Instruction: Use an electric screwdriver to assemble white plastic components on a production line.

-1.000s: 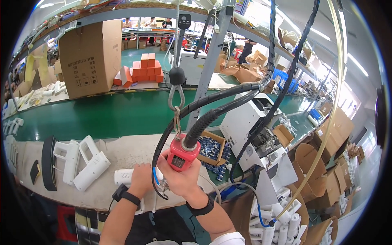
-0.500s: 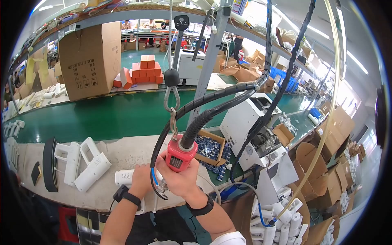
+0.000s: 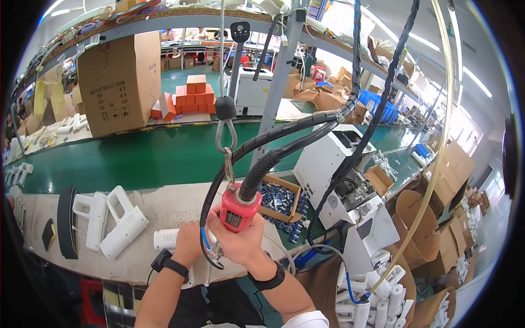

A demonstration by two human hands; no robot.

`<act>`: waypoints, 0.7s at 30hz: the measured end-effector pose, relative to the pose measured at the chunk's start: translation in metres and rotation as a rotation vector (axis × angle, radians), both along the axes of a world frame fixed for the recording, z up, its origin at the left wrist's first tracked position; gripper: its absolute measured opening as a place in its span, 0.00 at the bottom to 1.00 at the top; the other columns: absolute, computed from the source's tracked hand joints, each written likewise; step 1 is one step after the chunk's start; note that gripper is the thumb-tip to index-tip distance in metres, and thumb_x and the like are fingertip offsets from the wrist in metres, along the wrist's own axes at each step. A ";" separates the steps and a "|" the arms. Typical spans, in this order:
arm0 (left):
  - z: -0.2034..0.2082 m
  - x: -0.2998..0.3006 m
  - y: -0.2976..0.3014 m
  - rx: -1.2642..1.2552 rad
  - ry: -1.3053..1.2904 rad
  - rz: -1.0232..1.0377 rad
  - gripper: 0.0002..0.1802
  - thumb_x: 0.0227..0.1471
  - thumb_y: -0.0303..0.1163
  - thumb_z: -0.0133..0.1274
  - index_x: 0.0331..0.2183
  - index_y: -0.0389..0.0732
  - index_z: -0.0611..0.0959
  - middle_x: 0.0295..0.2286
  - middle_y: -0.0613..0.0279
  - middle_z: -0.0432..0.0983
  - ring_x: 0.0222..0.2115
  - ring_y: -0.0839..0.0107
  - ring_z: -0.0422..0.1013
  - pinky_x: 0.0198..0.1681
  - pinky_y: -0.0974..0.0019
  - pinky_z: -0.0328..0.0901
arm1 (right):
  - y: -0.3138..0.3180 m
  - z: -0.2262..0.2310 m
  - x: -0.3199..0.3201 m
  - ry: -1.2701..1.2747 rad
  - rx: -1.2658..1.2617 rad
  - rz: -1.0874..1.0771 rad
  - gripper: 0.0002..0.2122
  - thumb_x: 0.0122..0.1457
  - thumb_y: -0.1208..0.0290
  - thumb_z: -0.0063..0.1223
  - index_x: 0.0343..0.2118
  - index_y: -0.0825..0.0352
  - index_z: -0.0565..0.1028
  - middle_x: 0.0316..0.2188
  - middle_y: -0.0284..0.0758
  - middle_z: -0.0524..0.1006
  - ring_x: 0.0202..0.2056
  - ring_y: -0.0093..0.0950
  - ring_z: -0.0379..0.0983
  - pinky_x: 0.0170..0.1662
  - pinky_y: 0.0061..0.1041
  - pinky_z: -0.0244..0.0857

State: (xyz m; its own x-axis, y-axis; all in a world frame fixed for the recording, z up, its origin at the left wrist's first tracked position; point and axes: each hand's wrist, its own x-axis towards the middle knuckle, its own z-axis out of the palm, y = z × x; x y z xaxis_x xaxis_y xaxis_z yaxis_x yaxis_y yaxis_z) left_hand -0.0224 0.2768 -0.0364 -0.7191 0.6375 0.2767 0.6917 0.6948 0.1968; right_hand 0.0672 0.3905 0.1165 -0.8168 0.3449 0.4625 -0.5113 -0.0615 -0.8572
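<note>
My right hand (image 3: 241, 240) is closed around a red power screwdriver (image 3: 240, 208), which hangs from a metal hook with its thick black cable rising from the top. Its lower end is mostly hidden by my hand, with bits of metal and a blue tube showing beside it. Just left of it, my left hand (image 3: 188, 240) is closed on a white plastic handheld housing (image 3: 165, 239), whose vented end sticks out to the left. The rest of that housing lies hidden under my hands and wrists. Two white gun-shaped housings (image 3: 124, 221) lie farther left on the bench.
A curved black strip (image 3: 66, 221) lies at the bench's left. Beyond my right hand sits a cardboard tray (image 3: 297, 203) of small blue-and-silver parts, beside a white machine (image 3: 322, 161). A carton of white housings (image 3: 377, 298) stands lower right. Hanging hoses cross the right side.
The hanging hook and the top of the screwdriver have shifted slightly left and down. Both hands keep their holds in nearly the same place.
</note>
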 end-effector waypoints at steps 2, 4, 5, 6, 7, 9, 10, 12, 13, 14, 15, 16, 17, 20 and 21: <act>0.015 0.006 -0.003 -0.081 -0.048 0.037 0.10 0.36 0.38 0.53 0.26 0.44 0.78 0.23 0.58 0.74 0.28 0.59 0.72 0.34 0.56 0.60 | -0.001 0.001 0.000 0.009 0.002 0.002 0.03 0.52 0.81 0.58 0.29 0.71 0.75 0.24 0.29 0.76 0.27 0.16 0.71 0.31 0.17 0.65; 0.016 0.007 -0.004 -0.092 -0.042 0.026 0.09 0.36 0.37 0.53 0.25 0.44 0.78 0.23 0.58 0.74 0.28 0.59 0.71 0.33 0.56 0.60 | -0.003 0.003 0.000 0.017 0.006 -0.002 0.03 0.52 0.81 0.58 0.29 0.71 0.75 0.24 0.29 0.76 0.27 0.16 0.71 0.31 0.17 0.64; 0.017 0.007 -0.004 -0.091 -0.042 0.024 0.09 0.36 0.37 0.53 0.25 0.44 0.78 0.23 0.58 0.74 0.28 0.59 0.71 0.33 0.56 0.60 | -0.003 0.004 0.001 0.024 0.012 -0.009 0.03 0.52 0.81 0.58 0.29 0.71 0.75 0.24 0.29 0.76 0.27 0.16 0.71 0.31 0.17 0.64; 0.017 0.008 -0.004 -0.071 -0.037 0.024 0.09 0.36 0.36 0.53 0.24 0.44 0.78 0.23 0.58 0.74 0.28 0.59 0.71 0.33 0.56 0.60 | -0.004 0.004 0.002 0.031 0.018 -0.016 0.03 0.52 0.81 0.58 0.29 0.71 0.75 0.24 0.29 0.76 0.26 0.16 0.70 0.30 0.17 0.64; 0.016 0.008 -0.004 -0.053 -0.034 0.026 0.08 0.36 0.36 0.52 0.23 0.44 0.78 0.23 0.57 0.74 0.27 0.59 0.71 0.33 0.56 0.60 | -0.004 0.004 0.001 0.030 0.017 -0.017 0.03 0.52 0.81 0.58 0.29 0.71 0.75 0.24 0.29 0.76 0.26 0.16 0.70 0.30 0.17 0.64; 0.013 0.007 -0.004 -0.033 -0.030 0.033 0.08 0.36 0.36 0.52 0.23 0.44 0.78 0.23 0.58 0.74 0.27 0.59 0.71 0.33 0.56 0.60 | -0.004 0.002 0.001 0.024 0.006 -0.016 0.02 0.52 0.81 0.58 0.28 0.71 0.76 0.24 0.28 0.75 0.26 0.15 0.70 0.30 0.17 0.64; 0.013 0.007 -0.003 -0.010 -0.024 0.040 0.07 0.36 0.35 0.52 0.22 0.43 0.78 0.23 0.58 0.74 0.27 0.59 0.71 0.33 0.56 0.59 | -0.004 0.002 0.001 0.024 0.005 -0.017 0.02 0.52 0.81 0.58 0.28 0.71 0.76 0.24 0.28 0.75 0.26 0.15 0.70 0.30 0.17 0.64; 0.014 0.008 -0.004 0.005 -0.030 0.033 0.07 0.36 0.35 0.52 0.22 0.43 0.78 0.22 0.58 0.74 0.27 0.59 0.71 0.32 0.56 0.59 | -0.003 0.002 0.001 0.021 0.009 -0.013 0.02 0.52 0.81 0.58 0.28 0.71 0.76 0.24 0.28 0.75 0.26 0.15 0.70 0.30 0.17 0.63; 0.015 0.008 -0.004 0.022 -0.034 0.029 0.07 0.36 0.34 0.51 0.22 0.43 0.78 0.22 0.58 0.74 0.27 0.59 0.71 0.32 0.57 0.59 | -0.003 0.002 0.000 0.021 0.009 -0.013 0.02 0.52 0.81 0.58 0.28 0.71 0.76 0.24 0.28 0.75 0.26 0.15 0.70 0.30 0.17 0.63; 0.015 0.007 -0.004 0.021 -0.035 0.028 0.07 0.36 0.34 0.51 0.22 0.43 0.78 0.22 0.58 0.74 0.27 0.59 0.71 0.32 0.57 0.59 | -0.003 0.001 0.000 0.018 0.002 -0.009 0.02 0.52 0.81 0.58 0.28 0.71 0.76 0.24 0.28 0.75 0.26 0.15 0.70 0.30 0.16 0.63; 0.015 0.007 -0.003 0.013 -0.037 0.030 0.07 0.36 0.34 0.51 0.22 0.43 0.78 0.22 0.59 0.74 0.27 0.59 0.72 0.32 0.56 0.59 | -0.003 0.001 -0.001 0.014 -0.005 -0.005 0.02 0.52 0.81 0.58 0.28 0.71 0.76 0.24 0.28 0.75 0.26 0.15 0.70 0.30 0.16 0.63; 0.017 0.007 -0.003 0.007 -0.034 0.032 0.06 0.36 0.33 0.51 0.22 0.43 0.77 0.22 0.59 0.74 0.27 0.59 0.72 0.32 0.56 0.59 | -0.003 0.002 0.000 0.016 -0.005 -0.005 0.02 0.52 0.81 0.58 0.28 0.71 0.76 0.24 0.28 0.75 0.26 0.15 0.70 0.30 0.16 0.63; 0.019 0.008 -0.003 0.007 -0.033 0.032 0.06 0.36 0.33 0.51 0.22 0.43 0.77 0.22 0.59 0.74 0.27 0.59 0.72 0.32 0.56 0.59 | -0.003 0.002 0.001 0.021 -0.002 -0.005 0.02 0.52 0.81 0.58 0.28 0.71 0.76 0.24 0.28 0.75 0.26 0.15 0.69 0.30 0.16 0.63; 0.022 0.009 0.000 0.031 -0.041 0.030 0.06 0.37 0.33 0.51 0.22 0.43 0.77 0.21 0.58 0.75 0.26 0.59 0.72 0.31 0.56 0.60 | -0.002 0.005 0.002 0.027 0.008 -0.016 0.02 0.52 0.81 0.57 0.28 0.71 0.76 0.24 0.28 0.75 0.26 0.15 0.69 0.30 0.16 0.63; 0.022 0.009 0.001 0.052 -0.045 0.034 0.06 0.37 0.33 0.51 0.22 0.43 0.77 0.21 0.58 0.75 0.25 0.58 0.72 0.31 0.56 0.60 | -0.001 0.006 0.003 0.029 0.015 -0.024 0.02 0.52 0.81 0.57 0.28 0.70 0.76 0.24 0.28 0.75 0.26 0.15 0.70 0.30 0.16 0.63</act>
State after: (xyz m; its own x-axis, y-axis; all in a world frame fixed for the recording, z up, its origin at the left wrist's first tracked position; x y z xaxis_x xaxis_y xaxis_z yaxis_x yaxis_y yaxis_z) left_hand -0.0134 0.2782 -0.0142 -0.7526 0.5981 0.2755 0.6574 0.7058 0.2637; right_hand 0.0701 0.3893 0.1220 -0.7946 0.3568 0.4913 -0.5374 -0.0366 -0.8425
